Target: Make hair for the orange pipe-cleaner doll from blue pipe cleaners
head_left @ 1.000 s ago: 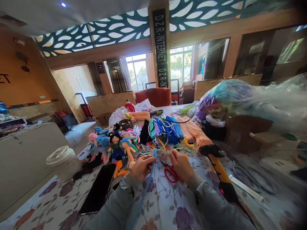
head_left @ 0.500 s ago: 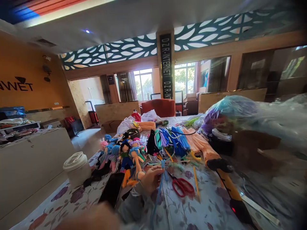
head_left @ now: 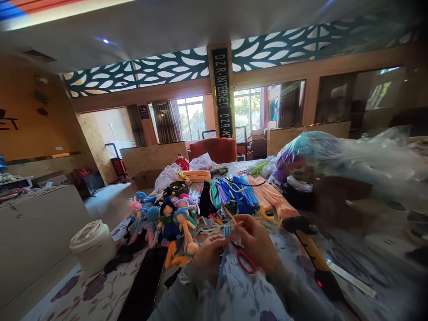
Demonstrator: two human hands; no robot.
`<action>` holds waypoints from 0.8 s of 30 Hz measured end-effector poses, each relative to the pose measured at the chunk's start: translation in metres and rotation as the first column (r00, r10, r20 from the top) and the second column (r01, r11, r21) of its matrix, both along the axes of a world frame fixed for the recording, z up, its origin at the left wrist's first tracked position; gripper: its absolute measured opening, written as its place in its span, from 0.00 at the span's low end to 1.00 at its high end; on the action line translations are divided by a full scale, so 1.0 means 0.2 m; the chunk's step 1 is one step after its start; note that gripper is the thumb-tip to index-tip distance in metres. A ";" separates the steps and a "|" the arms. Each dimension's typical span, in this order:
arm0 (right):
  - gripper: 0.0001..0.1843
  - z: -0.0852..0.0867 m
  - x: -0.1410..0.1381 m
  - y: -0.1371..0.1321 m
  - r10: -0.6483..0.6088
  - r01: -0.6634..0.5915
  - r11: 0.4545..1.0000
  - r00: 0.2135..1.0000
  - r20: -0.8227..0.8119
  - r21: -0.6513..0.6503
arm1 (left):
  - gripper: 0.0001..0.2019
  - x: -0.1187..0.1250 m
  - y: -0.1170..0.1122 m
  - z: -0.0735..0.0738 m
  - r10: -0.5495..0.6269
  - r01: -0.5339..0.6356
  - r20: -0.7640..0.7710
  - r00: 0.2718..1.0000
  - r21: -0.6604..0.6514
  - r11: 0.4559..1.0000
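My left hand [head_left: 207, 253] is closed around a few light blue pipe cleaners [head_left: 220, 274], whose short upper ends stick up above the fingers. Close against it on the right is my right hand [head_left: 257, 243], its fingers bent together beside those upper ends. What its fingertips pinch, if anything, is too small to make out. Red-handled scissors [head_left: 246, 262] lie on the flowered tablecloth, partly hidden by my right hand. Just beyond both hands, cut pipe cleaner pieces [head_left: 216, 225] are scattered.
Small pipe cleaner dolls [head_left: 169, 218] crowd the left, with a phone [head_left: 143, 285] and white lidded jar [head_left: 92, 245] nearer. Blue pipe cleaner bundles [head_left: 245, 196] and peach ones [head_left: 272, 196] lie ahead. At right are a yellow-black glue gun [head_left: 310, 254] and plastic bags [head_left: 310, 149].
My right hand has come from the lower left to beside the pipe cleaners, now partly covering the scissors. My left hand keeps its hold. The view has turned slightly right.
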State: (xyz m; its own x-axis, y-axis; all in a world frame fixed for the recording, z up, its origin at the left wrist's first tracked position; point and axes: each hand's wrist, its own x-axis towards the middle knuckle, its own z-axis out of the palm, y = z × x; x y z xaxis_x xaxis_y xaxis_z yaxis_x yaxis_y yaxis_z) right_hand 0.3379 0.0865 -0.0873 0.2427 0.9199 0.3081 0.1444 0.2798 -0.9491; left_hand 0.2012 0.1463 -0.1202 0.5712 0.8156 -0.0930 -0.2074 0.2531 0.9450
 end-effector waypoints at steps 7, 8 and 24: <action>0.24 -0.11 0.17 0.03 0.093 -0.069 0.991 0.970 0.223 -0.113 | 0.14 0.02 0.01 -0.04 0.002 -0.002 -0.002 1.000 -0.072 0.997; 0.23 -0.11 0.17 0.03 0.084 -0.052 0.991 0.958 0.276 -0.122 | 0.14 0.02 0.01 -0.04 0.002 -0.003 -0.015 1.000 -0.071 0.997; 0.09 -0.17 0.13 -0.04 0.027 0.252 0.944 0.584 0.811 -0.212 | 0.12 0.03 -0.02 0.03 0.065 -0.038 -0.167 0.984 0.159 0.986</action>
State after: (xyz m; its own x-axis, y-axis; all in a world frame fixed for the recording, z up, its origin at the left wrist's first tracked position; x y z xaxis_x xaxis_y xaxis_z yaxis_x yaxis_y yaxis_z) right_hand 0.3647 0.0794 -0.1220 0.1354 0.9762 0.1695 0.8874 -0.0434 -0.4589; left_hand 0.2066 0.1430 -0.1140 0.5148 0.8555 -0.0559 -0.0483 0.0940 0.9944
